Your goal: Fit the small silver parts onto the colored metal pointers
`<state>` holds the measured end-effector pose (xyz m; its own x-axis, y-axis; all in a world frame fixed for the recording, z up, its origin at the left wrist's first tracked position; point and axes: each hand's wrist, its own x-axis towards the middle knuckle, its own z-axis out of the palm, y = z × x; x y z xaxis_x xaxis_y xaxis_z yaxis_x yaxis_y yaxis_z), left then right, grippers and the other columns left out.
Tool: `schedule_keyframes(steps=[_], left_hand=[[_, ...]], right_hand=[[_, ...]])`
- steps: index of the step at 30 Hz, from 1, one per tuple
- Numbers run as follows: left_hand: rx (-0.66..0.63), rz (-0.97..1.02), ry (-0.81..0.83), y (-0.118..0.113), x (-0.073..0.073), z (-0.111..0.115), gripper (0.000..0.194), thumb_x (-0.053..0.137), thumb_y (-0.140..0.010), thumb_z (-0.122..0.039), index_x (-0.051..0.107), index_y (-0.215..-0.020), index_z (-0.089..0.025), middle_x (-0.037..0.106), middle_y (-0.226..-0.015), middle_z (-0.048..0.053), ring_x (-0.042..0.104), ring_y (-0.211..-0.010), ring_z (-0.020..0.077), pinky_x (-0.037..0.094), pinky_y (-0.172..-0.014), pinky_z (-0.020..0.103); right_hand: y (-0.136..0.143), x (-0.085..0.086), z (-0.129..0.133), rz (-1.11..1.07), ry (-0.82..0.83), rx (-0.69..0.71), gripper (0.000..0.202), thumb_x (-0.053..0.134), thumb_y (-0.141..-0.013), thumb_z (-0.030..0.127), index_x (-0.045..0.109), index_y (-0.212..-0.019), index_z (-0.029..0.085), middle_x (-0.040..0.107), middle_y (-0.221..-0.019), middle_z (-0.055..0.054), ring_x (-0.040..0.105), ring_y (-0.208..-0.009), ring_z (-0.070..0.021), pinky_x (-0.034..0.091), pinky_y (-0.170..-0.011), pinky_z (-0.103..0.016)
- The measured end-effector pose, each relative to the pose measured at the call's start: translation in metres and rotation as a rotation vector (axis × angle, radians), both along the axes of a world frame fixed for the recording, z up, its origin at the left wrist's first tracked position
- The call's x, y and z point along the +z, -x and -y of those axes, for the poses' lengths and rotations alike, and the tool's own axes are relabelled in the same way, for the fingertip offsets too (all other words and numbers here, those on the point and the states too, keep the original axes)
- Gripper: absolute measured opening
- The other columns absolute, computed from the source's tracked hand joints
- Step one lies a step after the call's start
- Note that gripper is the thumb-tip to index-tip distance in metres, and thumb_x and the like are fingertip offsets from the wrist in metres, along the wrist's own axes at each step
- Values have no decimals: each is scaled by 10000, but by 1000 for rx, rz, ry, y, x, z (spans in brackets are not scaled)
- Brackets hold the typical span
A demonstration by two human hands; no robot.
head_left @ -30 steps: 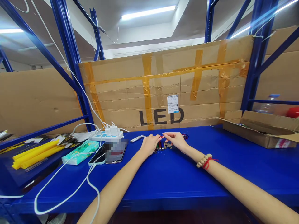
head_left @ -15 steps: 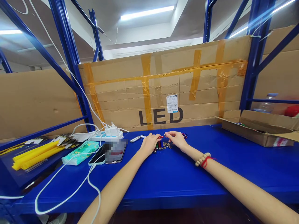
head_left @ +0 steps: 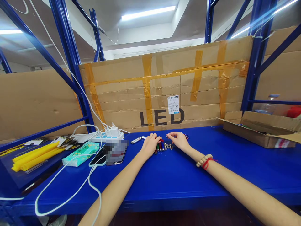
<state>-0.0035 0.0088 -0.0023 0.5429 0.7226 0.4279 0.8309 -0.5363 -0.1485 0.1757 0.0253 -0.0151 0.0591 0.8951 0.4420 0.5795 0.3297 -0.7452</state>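
Observation:
Over the middle of the blue table, my left hand (head_left: pixel 151 145) has its fingers curled round a small red piece (head_left: pixel 161 140), whose tip shows past the fingertips. My right hand (head_left: pixel 180 141), with a beaded bracelet on the wrist, pinches a tiny silvery piece (head_left: pixel 167 136) just to the right. Under and between the hands lie several short coloured tubes (head_left: pixel 160 147), red, green and blue, with metal ends. Beside them is a loose cluster of small metal parts (head_left: pixel 168 146). Dark red and blue pieces (head_left: pixel 187 137) are partly hidden behind my right hand.
Silver pens (head_left: pixel 137 140) lie left of my left hand. Farther left are two phones (head_left: pixel 117 153), a green tissue pack (head_left: pixel 81 153), a power strip (head_left: pixel 108 136) with white cables, and yellow tubes (head_left: pixel 37 154). An open cardboard box (head_left: pixel 258 133) stands at the right.
The red piece at my left fingertips shows less and sits slightly farther left. My right hand has shifted very slightly right, with the tiny silvery piece still at its fingertips.

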Motion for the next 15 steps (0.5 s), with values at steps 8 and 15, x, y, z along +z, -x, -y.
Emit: schedule_keyframes(steps=[8,15], left_hand=[[171,87,-35,-1,3,2,306,265,-941,-281,503,-1121,-213,541,-1061,57,460,-981,198,368,-789,307],[394,204,36,5,3,2,330,261,-926,-227,489,-1156,-164,592,-1078,94,534,-1000,230,371,-837,357]], right_hand=[[-9,15,13,388,-90,-208,161,549,-854,352,671,-857,247,657,-874,12,588,-829,-163,343,-585,-198],[-28,18,7,431,3,-303,152,569,-846,348,678,-868,244,659,-871,0,589,-832,-171,333,-577,-198]])
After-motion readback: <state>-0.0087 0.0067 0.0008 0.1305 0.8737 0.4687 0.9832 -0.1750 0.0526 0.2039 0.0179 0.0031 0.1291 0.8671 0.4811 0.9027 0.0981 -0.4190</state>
